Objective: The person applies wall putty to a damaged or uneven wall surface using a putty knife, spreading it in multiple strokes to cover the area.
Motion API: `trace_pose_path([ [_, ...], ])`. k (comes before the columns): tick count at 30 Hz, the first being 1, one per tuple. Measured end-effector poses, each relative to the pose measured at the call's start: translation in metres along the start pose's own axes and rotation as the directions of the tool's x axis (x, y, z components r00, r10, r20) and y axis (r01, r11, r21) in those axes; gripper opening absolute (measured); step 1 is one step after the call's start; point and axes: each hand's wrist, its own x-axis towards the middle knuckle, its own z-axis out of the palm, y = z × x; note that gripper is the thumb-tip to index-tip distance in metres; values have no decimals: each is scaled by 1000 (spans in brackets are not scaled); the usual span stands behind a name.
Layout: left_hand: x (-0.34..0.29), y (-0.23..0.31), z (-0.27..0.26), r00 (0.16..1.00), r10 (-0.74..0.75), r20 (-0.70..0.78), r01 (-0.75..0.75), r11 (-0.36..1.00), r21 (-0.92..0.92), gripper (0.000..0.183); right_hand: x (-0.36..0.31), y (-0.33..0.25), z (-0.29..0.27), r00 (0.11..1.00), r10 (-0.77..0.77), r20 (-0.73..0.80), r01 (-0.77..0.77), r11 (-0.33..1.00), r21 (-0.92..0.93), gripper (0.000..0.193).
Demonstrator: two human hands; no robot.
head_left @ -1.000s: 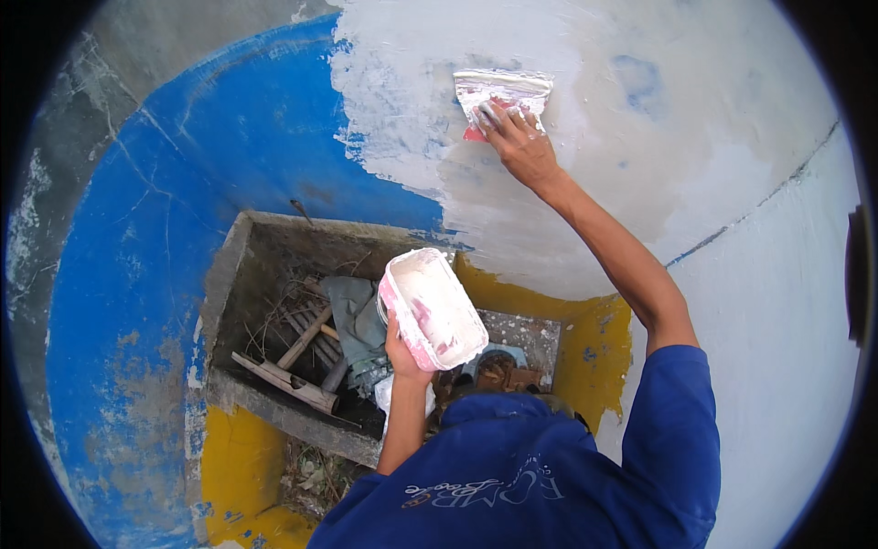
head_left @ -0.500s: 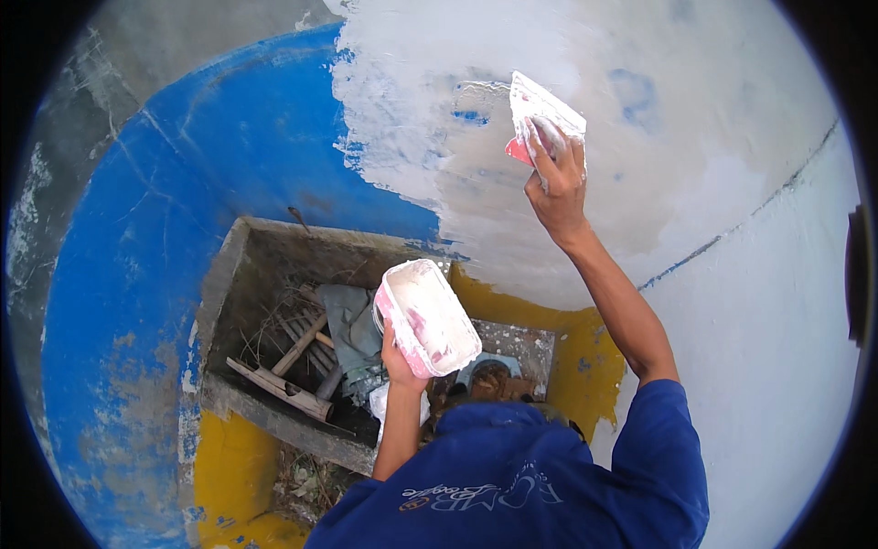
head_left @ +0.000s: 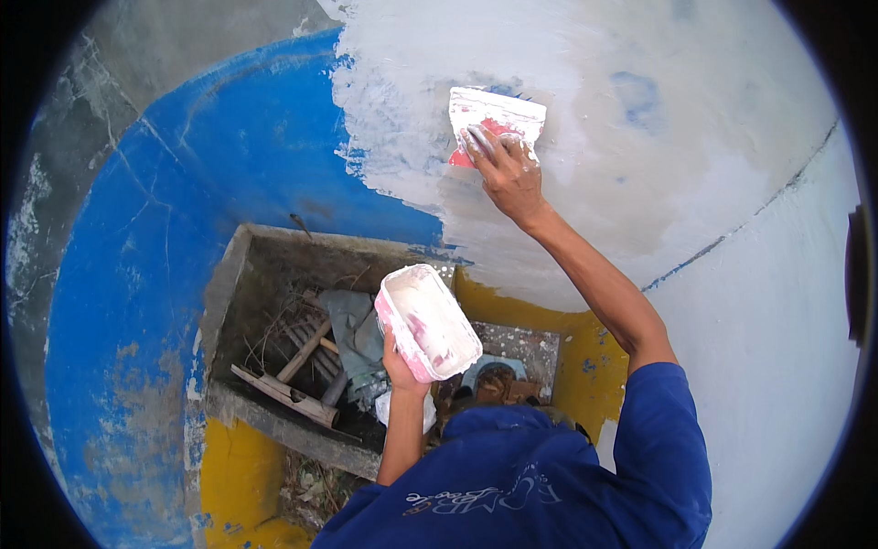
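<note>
My right hand grips a wide, flat putty spreader, red under a coat of white filler. Its straight edge is up against the wall, where white filler covers part of the surface. Just above the blade a little blue shows through. In my left hand is a pink rectangular tub, tilted so that its inside faces up. White filler coats the tub's rim and inner walls.
Below the blue-painted wall stands a concrete trough with bamboo pieces, twigs and a grey-green cloth. Yellow paint covers the lower wall. A pale blue object lies beyond the tub, near brown blocks.
My right hand has moved left with the spreader and turned it, so that its edge now lies nearly level over the blue patch. The tub in my left hand has hardly moved.
</note>
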Motion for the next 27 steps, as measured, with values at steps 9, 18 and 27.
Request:
trace_pose_path([
  [9,6,-1,-2,999,21,-28,-20,1000,22,57,-65,-9,30,956,-138,260,116,988,99,39],
  [18,2,-5,0,999,-18,-36,17,1000,-7,55,-6,24,-49,969,246,13,-247,969,32,67],
  [27,-1,1,-10,1000,-15,-15,14,995,-99,58,-23,-11,-17,985,100,140,-118,985,125,51],
])
